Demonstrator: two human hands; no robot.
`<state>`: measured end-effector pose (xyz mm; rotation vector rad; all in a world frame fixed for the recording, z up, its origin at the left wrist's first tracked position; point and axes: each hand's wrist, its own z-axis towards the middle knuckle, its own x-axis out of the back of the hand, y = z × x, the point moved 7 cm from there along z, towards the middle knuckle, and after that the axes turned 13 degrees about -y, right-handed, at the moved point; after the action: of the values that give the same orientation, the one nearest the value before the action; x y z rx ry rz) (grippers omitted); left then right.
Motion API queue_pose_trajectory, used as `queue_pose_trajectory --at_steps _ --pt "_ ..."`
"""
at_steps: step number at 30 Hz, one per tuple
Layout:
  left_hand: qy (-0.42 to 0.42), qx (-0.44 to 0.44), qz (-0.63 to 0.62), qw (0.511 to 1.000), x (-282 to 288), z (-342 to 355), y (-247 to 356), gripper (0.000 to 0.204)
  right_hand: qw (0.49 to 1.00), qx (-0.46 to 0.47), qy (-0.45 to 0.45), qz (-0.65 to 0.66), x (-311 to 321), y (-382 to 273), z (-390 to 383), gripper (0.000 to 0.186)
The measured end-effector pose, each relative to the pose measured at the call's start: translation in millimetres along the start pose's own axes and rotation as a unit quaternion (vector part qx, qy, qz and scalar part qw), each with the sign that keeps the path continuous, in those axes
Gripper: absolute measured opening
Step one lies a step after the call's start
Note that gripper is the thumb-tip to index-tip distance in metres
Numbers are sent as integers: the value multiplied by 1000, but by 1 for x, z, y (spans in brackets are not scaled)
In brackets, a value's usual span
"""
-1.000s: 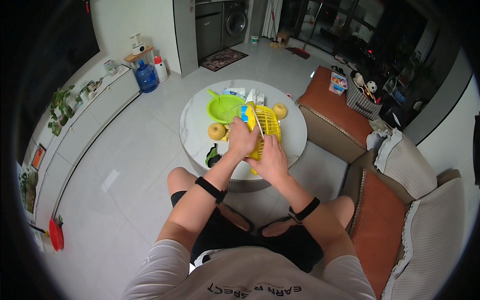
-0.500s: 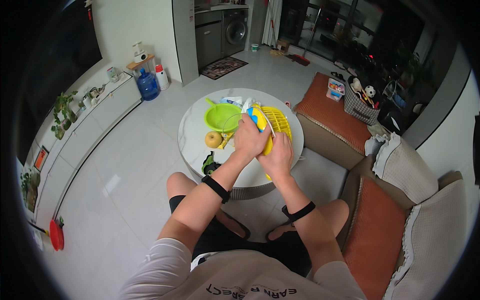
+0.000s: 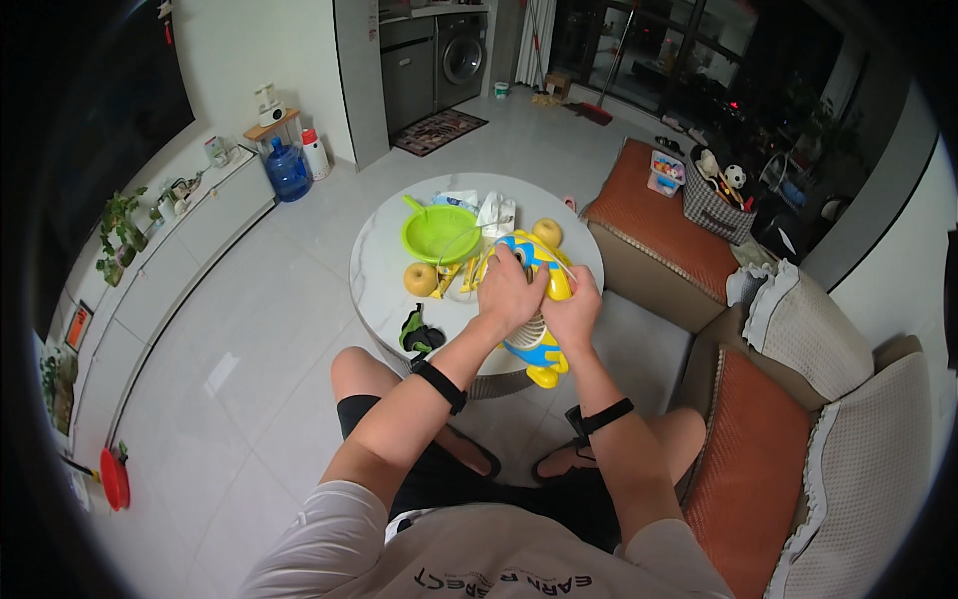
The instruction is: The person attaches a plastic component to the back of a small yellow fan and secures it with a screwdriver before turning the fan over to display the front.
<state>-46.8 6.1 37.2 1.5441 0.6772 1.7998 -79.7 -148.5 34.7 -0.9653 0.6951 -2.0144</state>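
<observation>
A yellow and blue toy with a ribbed grille (image 3: 531,357) is held between my hands over the near right of the round table. My left hand (image 3: 509,293) lies across its middle, fingers curled onto it. On its right side my right hand (image 3: 573,305) grips it, close to a white strap or cord. My fingers cover much of the toy's centre. A thin clear line arcs from it toward the bright green basin (image 3: 439,236). Yellow packets (image 3: 451,280) lie left of my left hand, beside a yellow round fruit (image 3: 421,280). Another round fruit (image 3: 546,232) sits beyond the toy.
The round white table (image 3: 377,262) also carries a white packet (image 3: 496,214) and a black and green item (image 3: 420,331). An orange-covered sofa (image 3: 654,235) runs along the right, with a checked toy basket (image 3: 717,205). A white cabinet (image 3: 215,215) stands left.
The toy has turned over in my hands: its grille, seen on the far side before, now faces the near side. The fruit behind it has come into view.
</observation>
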Motion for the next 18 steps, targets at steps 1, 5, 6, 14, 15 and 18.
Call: queue_pose_trajectory --at_steps 1,5,6,14,15,18 --pt "-10 -10 9 1000 -2 -2 -2 61 1000 1 -2 -1 2 2 0 40" --pt "-98 -109 17 989 4 -8 15 51 991 -107 -29 73 20 46 -2 35" --pt "-101 -116 28 988 14 -11 18 42 986 -114 -33 115 27 52 -1 34" --pt "-124 -134 20 983 47 40 -97 64 966 -37 -102 234 84 32 32 34" --pt "-188 -153 13 970 38 40 -97 76 958 -46 -104 263 93 25 37 35" --pt "-260 -180 94 944 12 28 -78 90 946 -21 -90 312 130 10 54 38"
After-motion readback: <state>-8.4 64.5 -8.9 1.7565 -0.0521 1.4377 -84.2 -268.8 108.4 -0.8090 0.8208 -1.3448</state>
